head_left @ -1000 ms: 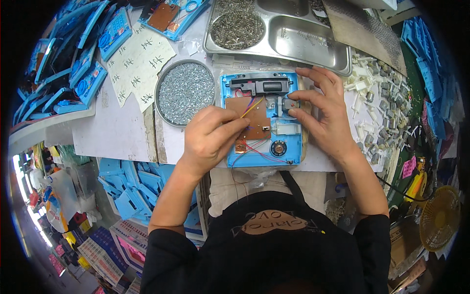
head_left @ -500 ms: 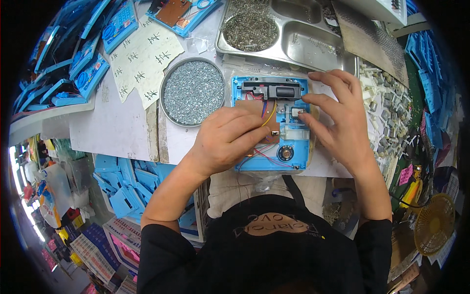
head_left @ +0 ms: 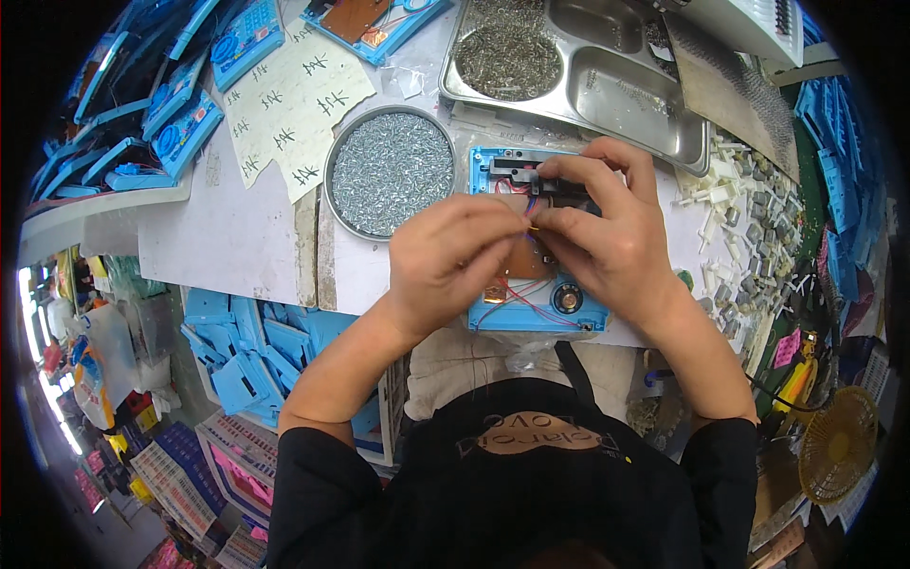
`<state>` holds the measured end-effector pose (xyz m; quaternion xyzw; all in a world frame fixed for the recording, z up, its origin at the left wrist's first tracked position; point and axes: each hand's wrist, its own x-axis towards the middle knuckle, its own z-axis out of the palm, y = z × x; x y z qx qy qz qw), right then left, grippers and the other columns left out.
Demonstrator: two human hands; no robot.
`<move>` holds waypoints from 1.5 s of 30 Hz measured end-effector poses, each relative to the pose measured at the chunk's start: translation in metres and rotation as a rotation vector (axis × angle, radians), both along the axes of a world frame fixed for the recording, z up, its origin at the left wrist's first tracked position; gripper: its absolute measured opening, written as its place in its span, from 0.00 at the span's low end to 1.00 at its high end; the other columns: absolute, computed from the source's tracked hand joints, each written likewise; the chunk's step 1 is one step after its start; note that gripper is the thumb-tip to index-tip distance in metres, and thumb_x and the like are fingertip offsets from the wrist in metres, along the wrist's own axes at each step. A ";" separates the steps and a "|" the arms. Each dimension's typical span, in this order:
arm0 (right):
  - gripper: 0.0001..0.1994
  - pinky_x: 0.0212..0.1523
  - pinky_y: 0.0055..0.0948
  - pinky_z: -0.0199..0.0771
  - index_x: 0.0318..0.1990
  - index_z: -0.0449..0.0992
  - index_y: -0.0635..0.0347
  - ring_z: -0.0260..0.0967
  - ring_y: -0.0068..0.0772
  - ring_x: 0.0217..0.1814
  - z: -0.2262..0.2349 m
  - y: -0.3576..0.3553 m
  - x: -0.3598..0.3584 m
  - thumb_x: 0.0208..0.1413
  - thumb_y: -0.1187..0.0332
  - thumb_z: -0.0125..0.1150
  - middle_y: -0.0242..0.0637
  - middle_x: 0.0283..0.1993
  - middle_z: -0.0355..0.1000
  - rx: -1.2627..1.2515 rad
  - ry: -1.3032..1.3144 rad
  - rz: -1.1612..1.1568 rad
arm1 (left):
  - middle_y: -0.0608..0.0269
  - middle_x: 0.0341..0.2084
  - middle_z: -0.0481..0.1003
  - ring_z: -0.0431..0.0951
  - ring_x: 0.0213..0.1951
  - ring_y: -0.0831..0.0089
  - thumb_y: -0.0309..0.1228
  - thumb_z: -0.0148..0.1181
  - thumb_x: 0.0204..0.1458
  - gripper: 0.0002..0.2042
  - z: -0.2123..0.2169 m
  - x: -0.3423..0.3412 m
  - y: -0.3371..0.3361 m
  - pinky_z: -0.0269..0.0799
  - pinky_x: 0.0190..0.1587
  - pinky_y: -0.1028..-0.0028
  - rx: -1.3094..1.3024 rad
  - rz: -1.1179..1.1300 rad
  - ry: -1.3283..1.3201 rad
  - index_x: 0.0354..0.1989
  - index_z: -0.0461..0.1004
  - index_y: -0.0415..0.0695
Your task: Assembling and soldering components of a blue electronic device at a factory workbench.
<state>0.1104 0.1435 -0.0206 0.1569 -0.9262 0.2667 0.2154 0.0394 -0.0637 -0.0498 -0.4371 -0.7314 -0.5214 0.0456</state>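
An open blue plastic casing (head_left: 536, 319) lies on the table before me, with a brown circuit board (head_left: 519, 261), a round speaker (head_left: 568, 299) and a black mechanism (head_left: 515, 174) inside. Over its middle, my left hand (head_left: 455, 251) pinches a thin yellow wire (head_left: 536, 227) with its fingertips. My right hand (head_left: 611, 228) meets it there, thumb and forefinger closed at the same wire. Blue and purple wires run beside the fingertips. Red wires (head_left: 521, 292) cross the casing's lower part. My right hand hides most of the casing's right side.
Left of the casing stands a round metal tin (head_left: 390, 171) of small screws. A steel compartment tray (head_left: 633, 104) with small metal parts lies behind. White and grey plastic parts (head_left: 735, 228) are heaped at right. Stacked blue casings (head_left: 180, 133) crowd the far left; more blue pieces (head_left: 251, 356) lie below.
My right hand has moved left from the casing's right edge to the wires, its fingers closing. My left hand has drawn the yellow wire up from the board. The view has shifted slightly.
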 end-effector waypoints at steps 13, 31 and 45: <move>0.13 0.45 0.38 0.63 0.35 0.84 0.53 0.67 0.34 0.38 -0.007 -0.006 0.003 0.38 0.70 0.75 0.25 0.32 0.71 0.015 0.171 -0.090 | 0.55 0.37 0.82 0.84 0.35 0.75 0.22 0.59 0.65 0.07 0.014 0.008 0.012 0.81 0.38 0.77 0.212 -0.041 -1.076 0.49 0.75 0.33; 0.08 0.49 0.40 0.63 0.35 0.81 0.53 0.69 0.37 0.41 -0.006 0.005 0.001 0.45 0.70 0.71 0.30 0.33 0.72 -0.030 0.013 -0.032 | 0.57 0.31 0.81 0.80 0.27 0.73 0.19 0.66 0.54 0.07 0.011 0.008 0.011 0.74 0.29 0.77 -0.020 0.126 -0.154 0.40 0.82 0.38; 0.06 0.46 0.34 0.66 0.35 0.82 0.58 0.73 0.36 0.31 -0.016 0.014 0.031 0.48 0.74 0.72 0.34 0.30 0.78 -0.403 -0.086 -0.285 | 0.53 0.43 0.77 0.77 0.44 0.63 0.19 0.67 0.49 0.12 0.011 0.020 -0.003 0.73 0.41 0.70 -0.092 0.472 0.152 0.43 0.80 0.41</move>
